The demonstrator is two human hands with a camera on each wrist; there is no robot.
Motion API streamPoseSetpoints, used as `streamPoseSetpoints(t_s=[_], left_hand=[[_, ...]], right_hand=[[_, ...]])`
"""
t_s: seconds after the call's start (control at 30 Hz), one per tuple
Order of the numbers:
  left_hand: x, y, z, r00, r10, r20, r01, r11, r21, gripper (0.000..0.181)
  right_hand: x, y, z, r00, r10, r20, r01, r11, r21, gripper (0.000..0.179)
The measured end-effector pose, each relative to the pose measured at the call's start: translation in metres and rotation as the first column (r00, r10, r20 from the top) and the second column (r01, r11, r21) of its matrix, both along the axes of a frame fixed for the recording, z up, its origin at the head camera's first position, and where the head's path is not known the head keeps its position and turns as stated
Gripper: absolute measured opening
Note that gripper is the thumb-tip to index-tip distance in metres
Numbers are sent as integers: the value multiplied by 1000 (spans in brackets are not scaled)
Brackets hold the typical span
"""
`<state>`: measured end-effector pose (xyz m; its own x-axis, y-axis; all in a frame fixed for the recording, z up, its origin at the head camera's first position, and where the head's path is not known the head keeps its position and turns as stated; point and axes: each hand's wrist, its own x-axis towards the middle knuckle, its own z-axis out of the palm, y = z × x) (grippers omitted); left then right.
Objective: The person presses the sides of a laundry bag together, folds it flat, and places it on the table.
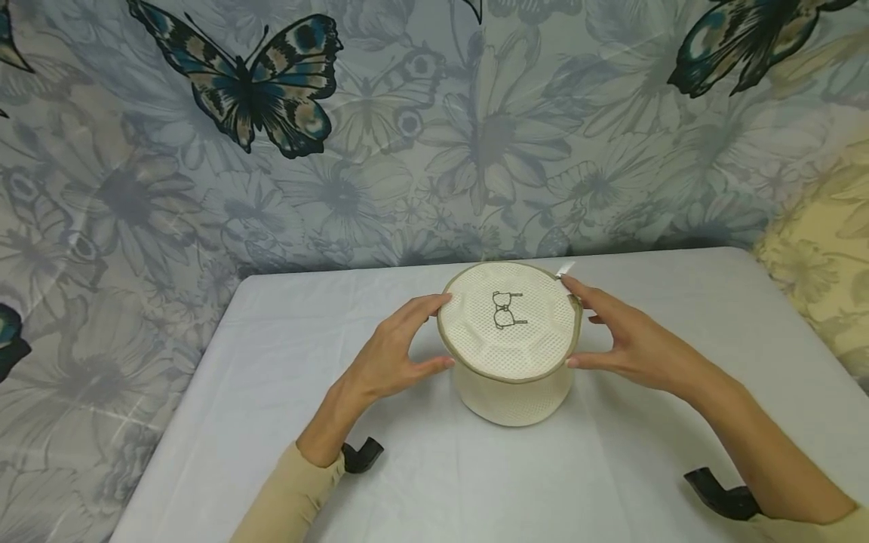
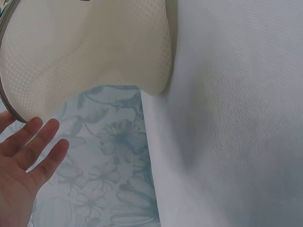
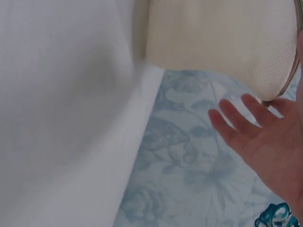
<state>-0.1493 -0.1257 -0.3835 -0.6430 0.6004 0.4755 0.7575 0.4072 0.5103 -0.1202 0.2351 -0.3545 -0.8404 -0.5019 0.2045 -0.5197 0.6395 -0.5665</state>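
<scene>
A cream mesh laundry bag, round and drum-shaped with tan piping, stands upright on the white-covered table; a bra outline is stitched on its top. At its left edge, my left hand touches the rim with a fingertip and has its thumb close beside the side wall. On the opposite side my right hand has fingertips and thumb at the rim, near a small white tag. Both wrist views show the other fingers loosely extended below the bag's edge, with the bag's mesh wall above the left hand.
The table's white cloth spreads around the bag, its far edge close to a curtain printed with flowers and butterflies. Yellow patterned fabric hangs at the right. A black wrist mount sticks out from the left sleeve.
</scene>
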Motion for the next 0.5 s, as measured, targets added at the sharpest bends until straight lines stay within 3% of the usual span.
streamPoseSetpoints(t_s=[0.5], left_hand=[[0, 8, -1, 999, 12, 32, -13, 1000, 12, 78]], right_hand=[[1, -3, -1, 1000, -9, 14, 10, 1000, -26, 102]])
